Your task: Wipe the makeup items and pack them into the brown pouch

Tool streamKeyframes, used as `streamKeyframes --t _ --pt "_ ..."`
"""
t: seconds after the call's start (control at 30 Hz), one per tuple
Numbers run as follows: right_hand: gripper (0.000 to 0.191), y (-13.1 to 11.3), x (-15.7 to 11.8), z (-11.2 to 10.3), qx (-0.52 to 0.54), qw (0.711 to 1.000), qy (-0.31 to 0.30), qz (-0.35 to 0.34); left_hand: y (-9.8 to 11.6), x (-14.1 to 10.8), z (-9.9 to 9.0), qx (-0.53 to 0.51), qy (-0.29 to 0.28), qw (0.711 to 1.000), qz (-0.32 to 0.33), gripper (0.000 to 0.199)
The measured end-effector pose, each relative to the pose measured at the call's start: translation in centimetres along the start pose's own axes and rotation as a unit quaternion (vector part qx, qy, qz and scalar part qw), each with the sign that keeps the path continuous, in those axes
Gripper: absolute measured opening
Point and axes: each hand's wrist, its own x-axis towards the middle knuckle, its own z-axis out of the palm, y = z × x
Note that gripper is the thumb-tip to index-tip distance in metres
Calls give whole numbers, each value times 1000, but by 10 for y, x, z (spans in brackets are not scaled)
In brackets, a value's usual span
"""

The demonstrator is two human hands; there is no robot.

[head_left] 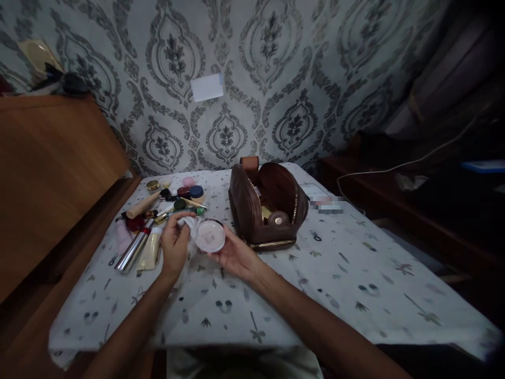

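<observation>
Toward the desk's [252,310] left edge, the half-curled right hand [239,255] holds a round case [210,236]; the left hand [175,243] pinches white cloth [190,225].

At the back, grey-and-white wallpaper [226,138] with leafy damask medallions, and against it a small white rectangular card [205,89] with a bluish corner. To the left, a broad orange-brown wooden cabinet [47,173]; on top, a dark, shapeless bundle [74,84] beside a pale yellow flat object [39,55] with a rounded shape on its front. Below, a white tablecloth [335,295] printed with small grey-green plants and rainbows. Near its right edge, a flat pale item [327,204], partly pixelated. Farther right, dark reddish-brown wooden furniture [339,173], a thin whitish cable [394,169], and a bright blue flat object [483,167] in deep shadow.
</observation>
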Motion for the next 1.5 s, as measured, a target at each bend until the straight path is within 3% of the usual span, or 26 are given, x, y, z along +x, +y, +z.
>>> streamKeyframes --t 0.13,0.3,0.43,0.53,0.67,0.83,0.97,1.13,1.27,1.37,1.5 --pt "40 3 -2 1 -7 1000 17 -18 0 -3 -2 37 11 998 43 20" --pt "39 8 -2 3 -9 999 20 -29 2 -8 -6 130 1 972 195 18" --pt "34 11 1 2 12 999 24 -29 2 -15 -5 202 -59 928 306 22" --pt "26 10 3 -1 36 999 18 -24 0 -24 1 195 -139 891 386 23" --pt "22 8 4 -4 73 997 -2 7 -4 -31 5 184 -215 851 442 24" --pt "28 7 2 -3 54 998 14 7 -7 -20 -6 211 -194 860 421 28" --pt "38 5 0 -2 20 999 30 -39 -11 -18 -16 238 -146 899 336 33" --pt "55 3 -3 6 -66 989 27 -129 -12 -35 -19 217 -127 940 232 23" --pt "59 4 -3 12 -157 975 41 -154 -4 -40 -23 173 -62 974 131 21" --pt "63 6 -1 8 -237 951 77 -184 4 -40 -24 137 -31 981 136 20" --pt "74 7 1 1 -355 902 98 -226 12 -38 -20 185 -75 960 198 22"
